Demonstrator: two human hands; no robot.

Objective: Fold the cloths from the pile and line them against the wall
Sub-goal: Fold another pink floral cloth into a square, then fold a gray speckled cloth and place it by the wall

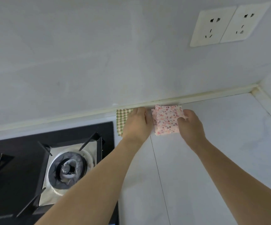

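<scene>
A home kitchen is shown. A black gas stove (pixel 50 168) with a round burner (pixel 69 171) is set into a pale countertop (pixel 221 151), and two white wall sockets (pixel 227 24) are fixed on the grey wall (pixel 82 54) above it. Small folded cloths (pixel 167 120) are laid where the countertop meets the wall.

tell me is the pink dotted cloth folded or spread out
Folded: the pink dotted cloth is a small thick square against the wall.

Single head view, close; looks forward and down over countertop (pixel 212 159) toward wall (pixel 82 54).
</scene>
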